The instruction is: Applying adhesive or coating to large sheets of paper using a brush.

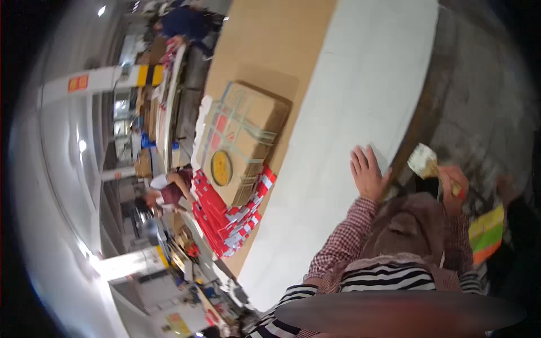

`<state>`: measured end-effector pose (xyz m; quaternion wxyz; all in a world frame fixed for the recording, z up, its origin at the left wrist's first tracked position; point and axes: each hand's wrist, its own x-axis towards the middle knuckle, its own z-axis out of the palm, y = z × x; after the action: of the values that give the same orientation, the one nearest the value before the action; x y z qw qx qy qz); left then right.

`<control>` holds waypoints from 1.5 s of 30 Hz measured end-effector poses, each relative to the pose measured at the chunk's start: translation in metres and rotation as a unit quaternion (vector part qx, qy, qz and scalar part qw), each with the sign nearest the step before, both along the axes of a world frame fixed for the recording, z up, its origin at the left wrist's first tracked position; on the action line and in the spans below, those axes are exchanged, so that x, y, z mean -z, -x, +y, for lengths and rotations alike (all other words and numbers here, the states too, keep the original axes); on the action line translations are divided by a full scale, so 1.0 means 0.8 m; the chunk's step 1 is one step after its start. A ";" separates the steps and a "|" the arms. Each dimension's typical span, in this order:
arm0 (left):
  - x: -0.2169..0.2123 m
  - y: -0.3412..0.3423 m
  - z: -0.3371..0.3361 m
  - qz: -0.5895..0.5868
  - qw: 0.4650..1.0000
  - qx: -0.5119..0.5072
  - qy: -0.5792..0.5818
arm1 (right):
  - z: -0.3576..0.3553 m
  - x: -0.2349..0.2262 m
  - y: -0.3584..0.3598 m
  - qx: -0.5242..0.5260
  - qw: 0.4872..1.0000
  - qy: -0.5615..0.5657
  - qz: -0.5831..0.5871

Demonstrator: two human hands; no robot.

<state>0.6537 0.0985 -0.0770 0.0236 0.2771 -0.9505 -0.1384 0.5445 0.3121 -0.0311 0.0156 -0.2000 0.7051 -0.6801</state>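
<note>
A cardboard box (242,141) sits on a stack of flat cartons (228,217), left of the white sheet (344,141).

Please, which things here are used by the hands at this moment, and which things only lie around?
In use:
- left hand, lying flat on the white sheet
- right hand, gripping a brush

Lying about:
- taped cardboard box
- stack of red and white packs under and beside the box
- brown table top

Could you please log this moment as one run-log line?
left hand: flat on white sheet | right hand: gripping brush | taped cardboard box on red-white stack
</note>
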 end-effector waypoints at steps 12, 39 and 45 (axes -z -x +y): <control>-0.019 -0.049 -0.007 -0.092 0.994 -0.035 0.044 | 0.008 -0.024 -0.023 -0.002 0.999 -0.043 0.010; -0.030 -0.047 -0.011 -0.170 0.985 -0.020 0.036 | -0.005 -0.048 -0.020 -0.007 1.000 0.021 0.010; -0.038 -0.043 -0.011 -0.172 0.985 -0.006 0.014 | 0.015 -0.057 -0.061 0.066 0.998 -0.022 -0.003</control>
<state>0.6884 0.0898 -0.0468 -0.1353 0.3022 -0.9405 -0.0758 0.5934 0.3244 0.0145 -0.0231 -0.1504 0.7315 -0.6647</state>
